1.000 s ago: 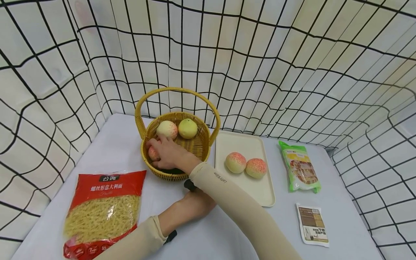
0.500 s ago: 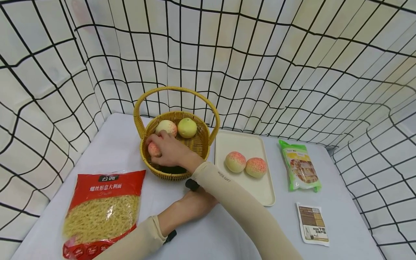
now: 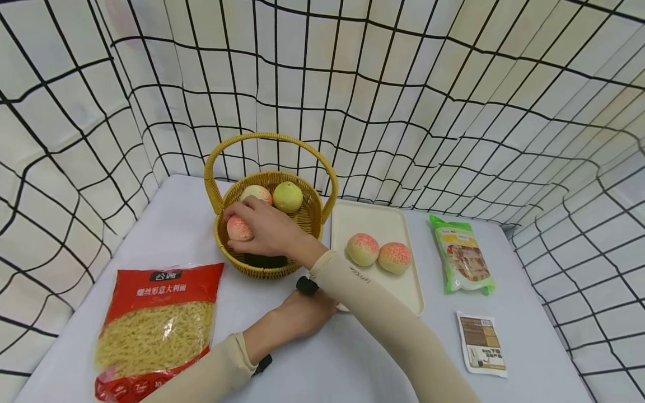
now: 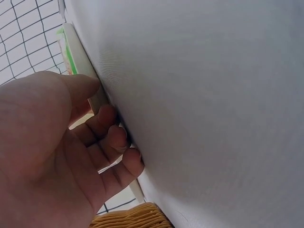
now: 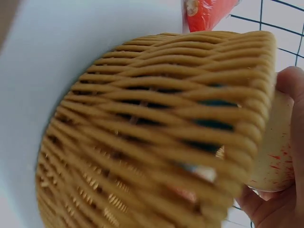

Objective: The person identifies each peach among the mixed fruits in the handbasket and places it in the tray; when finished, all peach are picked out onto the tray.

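Observation:
My right hand (image 3: 267, 226) grips a pink-speckled peach (image 3: 239, 229) at the left side of the yellow wicker basket (image 3: 219, 246). In the right wrist view that peach (image 5: 279, 152) shows just over the basket's rim. Behind the hand, inside the basket, lie a paler peach (image 3: 257, 193) and a yellow-green round fruit (image 3: 288, 197). A dark, long object (image 3: 265, 261) is partly visible at the bottom. Under my right forearm, my left hand (image 3: 308, 314) rests low at the table with loosely bent fingers (image 4: 133, 161). It is beside the cream tray (image 3: 370, 218); contact there is unclear.
Two peaches (image 3: 379, 253) sit on the tray. Left of the basket lies a red bag of spiral pasta (image 3: 158, 330). At the right are a green-edged food packet (image 3: 463, 254) and a small brown-and-white sachet (image 3: 482, 344). Black netting (image 3: 322, 84) over white cloth encloses the table.
My right hand has lifted the peach slightly up and drawn a little to the right, uncovering more of the dark object. The left hand stays nearly in place.

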The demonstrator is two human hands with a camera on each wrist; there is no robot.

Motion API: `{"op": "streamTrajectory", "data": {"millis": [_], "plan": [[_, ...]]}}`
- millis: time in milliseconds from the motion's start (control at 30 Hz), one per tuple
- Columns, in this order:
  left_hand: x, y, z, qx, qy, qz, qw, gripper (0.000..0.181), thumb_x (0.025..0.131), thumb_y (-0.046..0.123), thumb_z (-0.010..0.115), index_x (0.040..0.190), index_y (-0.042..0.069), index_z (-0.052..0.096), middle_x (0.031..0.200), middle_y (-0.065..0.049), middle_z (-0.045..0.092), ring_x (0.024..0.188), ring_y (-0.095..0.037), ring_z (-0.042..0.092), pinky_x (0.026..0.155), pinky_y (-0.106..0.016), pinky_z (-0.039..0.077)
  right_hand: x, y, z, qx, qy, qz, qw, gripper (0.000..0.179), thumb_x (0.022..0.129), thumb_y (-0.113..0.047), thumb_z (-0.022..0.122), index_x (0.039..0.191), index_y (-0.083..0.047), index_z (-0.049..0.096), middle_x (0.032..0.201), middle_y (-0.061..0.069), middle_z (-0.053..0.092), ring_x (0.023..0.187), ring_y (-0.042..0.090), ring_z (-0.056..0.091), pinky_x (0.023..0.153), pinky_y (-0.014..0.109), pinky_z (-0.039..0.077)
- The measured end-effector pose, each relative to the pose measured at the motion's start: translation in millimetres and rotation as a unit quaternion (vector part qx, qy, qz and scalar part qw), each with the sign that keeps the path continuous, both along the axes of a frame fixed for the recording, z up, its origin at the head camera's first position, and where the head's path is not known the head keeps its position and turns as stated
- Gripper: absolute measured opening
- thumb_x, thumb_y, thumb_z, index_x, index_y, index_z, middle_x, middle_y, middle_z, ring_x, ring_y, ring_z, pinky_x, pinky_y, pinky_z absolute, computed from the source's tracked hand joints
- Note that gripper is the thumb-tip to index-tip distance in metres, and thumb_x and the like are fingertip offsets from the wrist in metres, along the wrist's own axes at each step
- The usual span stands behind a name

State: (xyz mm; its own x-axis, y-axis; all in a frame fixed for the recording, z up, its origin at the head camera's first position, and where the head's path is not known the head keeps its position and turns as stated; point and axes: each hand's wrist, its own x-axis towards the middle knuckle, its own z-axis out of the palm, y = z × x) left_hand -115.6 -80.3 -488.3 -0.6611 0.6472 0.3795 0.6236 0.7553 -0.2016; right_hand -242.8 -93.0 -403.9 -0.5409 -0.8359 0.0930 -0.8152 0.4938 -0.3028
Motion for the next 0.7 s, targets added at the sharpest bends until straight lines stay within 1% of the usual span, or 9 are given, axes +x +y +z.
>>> {"op": "streamTrajectory", "data": {"millis": [100,133,200,300,433,533,567,633,700], "plan": [[0.4,-1.7,-2.5,0.015,0.048,-0.006,0.9987,0.017,0.092,0.033,0.081,0.088,0.021,0.069,0.080,0.007,0.067,0.079,-0.009,0.066,0.054,-0.026,0.052,-0.8,9,3.7,-0.018,0.011,0.007,0.9997,0.051,0.096,-0.048,0.071,0.141,-0.030,0.056,0.138,0.000,0.057,0.110,0.008,0.060,0.091,0.023,0.053],[0.5,-2.1,-2.4,0.020,0.051,-0.009,0.9984,0.018,0.091,0.032,0.081,0.087,0.021,0.068,0.079,0.007,0.066,0.076,-0.008,0.065,0.051,-0.026,0.052,-1.2,12,4.7,-0.023,0.013,0.009,0.9996,0.051,0.096,-0.048,0.071,0.141,-0.030,0.056,0.138,-0.001,0.057,0.112,0.009,0.059,0.092,0.022,0.053],[0.3,-2.5,-1.7,0.026,0.041,-0.017,0.9987,0.019,0.091,0.030,0.082,0.089,0.019,0.067,0.081,0.006,0.066,0.074,-0.008,0.065,0.048,-0.027,0.051,-1.1,19,7.5,-0.037,0.007,0.014,0.9992,0.050,0.096,-0.047,0.072,0.140,-0.028,0.056,0.139,0.000,0.056,0.114,0.010,0.058,0.092,0.022,0.053],[-0.5,-1.8,-0.2,0.029,-0.004,-0.022,0.9993,0.021,0.093,0.027,0.080,0.102,0.015,0.067,0.085,0.004,0.068,0.066,-0.009,0.064,0.048,-0.029,0.050,-1.1,33,11.2,-0.070,-0.006,0.017,0.9974,0.049,0.096,-0.044,0.074,0.138,-0.026,0.058,0.139,0.000,0.055,0.117,0.010,0.057,0.094,0.022,0.052],[-2.4,0.1,3.5,0.027,-0.076,-0.013,0.9967,0.016,0.095,0.025,0.077,0.106,0.016,0.070,0.082,0.000,0.071,0.065,-0.014,0.066,0.050,-0.031,0.051,-0.7,56,19.6,-0.122,0.003,0.024,0.9923,0.046,0.094,-0.041,0.076,0.134,-0.024,0.061,0.135,-0.002,0.056,0.115,0.009,0.058,0.093,0.023,0.053],[-3.3,1.8,6.3,0.026,-0.133,0.001,0.9907,0.010,0.097,0.024,0.075,0.103,0.016,0.073,0.084,0.000,0.073,0.077,-0.017,0.070,0.057,-0.033,0.054,1.4,75,24.7,-0.146,0.018,0.033,0.9886,0.045,0.094,-0.040,0.077,0.132,-0.022,0.062,0.132,-0.002,0.058,0.114,0.009,0.058,0.094,0.025,0.054],[-3.6,2.3,7.1,0.028,-0.148,0.005,0.9885,0.013,0.098,0.023,0.074,0.107,0.015,0.074,0.087,-0.001,0.073,0.078,-0.018,0.070,0.058,-0.033,0.054,2.4,81,25.1,-0.150,0.022,0.034,0.9878,0.044,0.094,-0.040,0.077,0.131,-0.022,0.062,0.132,-0.002,0.058,0.115,0.010,0.058,0.094,0.026,0.054],[-3.9,3.1,8.1,0.029,-0.161,0.008,0.9866,0.018,0.098,0.023,0.074,0.113,0.012,0.072,0.089,-0.002,0.073,0.078,-0.018,0.070,0.059,-0.033,0.054,5.3,93,24.3,-0.157,0.022,0.035,0.9868,0.044,0.094,-0.039,0.078,0.130,-0.021,0.063,0.132,-0.002,0.059,0.118,0.011,0.058,0.095,0.028,0.055],[-3.4,3.4,8.1,0.037,-0.158,0.005,0.9867,0.022,0.097,0.023,0.075,0.114,0.011,0.069,0.087,-0.002,0.072,0.075,-0.018,0.069,0.057,-0.032,0.053,7.6,104,20.0,-0.162,0.021,0.032,0.9861,0.043,0.093,-0.037,0.079,0.129,-0.020,0.063,0.132,-0.001,0.059,0.119,0.012,0.059,0.095,0.029,0.056]]}}
